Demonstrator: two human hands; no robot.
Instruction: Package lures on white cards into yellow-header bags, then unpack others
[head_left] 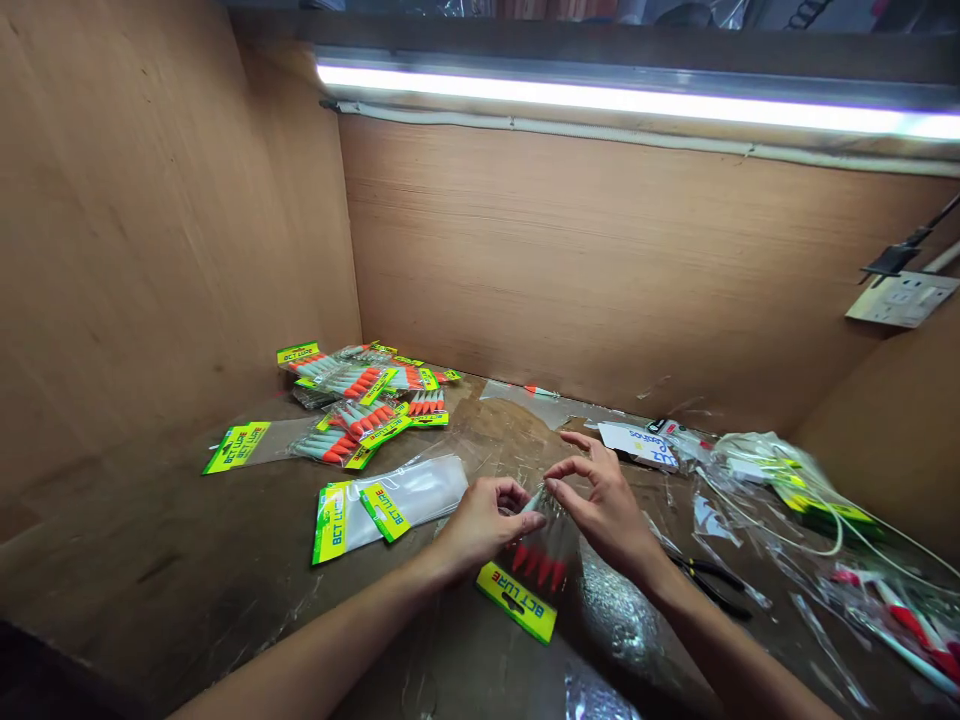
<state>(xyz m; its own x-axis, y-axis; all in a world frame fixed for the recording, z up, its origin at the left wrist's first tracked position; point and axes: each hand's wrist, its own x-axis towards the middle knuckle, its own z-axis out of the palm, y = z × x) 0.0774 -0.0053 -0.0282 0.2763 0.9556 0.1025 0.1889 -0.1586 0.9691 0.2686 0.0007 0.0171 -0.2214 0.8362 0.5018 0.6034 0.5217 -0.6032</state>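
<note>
My left hand [487,515] is closed, its thumb and fingers pinching the pale end of a fishing lure [535,499]. Close against it, the thumb and forefinger of my right hand [596,500] meet at the lure's tip, with the other fingers raised and spread. What the right fingertips grip is too small to make out. Below both hands lies a clear pack of lures [538,566], orange ends toward me. Its yellow-green header card [517,602] reads BCT LURE upside down. Left of my left hand are clear header bags [431,488] with no lures showing inside.
Filled lure packs [360,385] are heaped at the back left. On the right lie black-handled pliers [712,585], plastic scraps, a white cord [810,548] and loose red-and-white lures [911,615]. A handwritten white card [637,444] rests near the back wall. Wooden panels enclose the bench.
</note>
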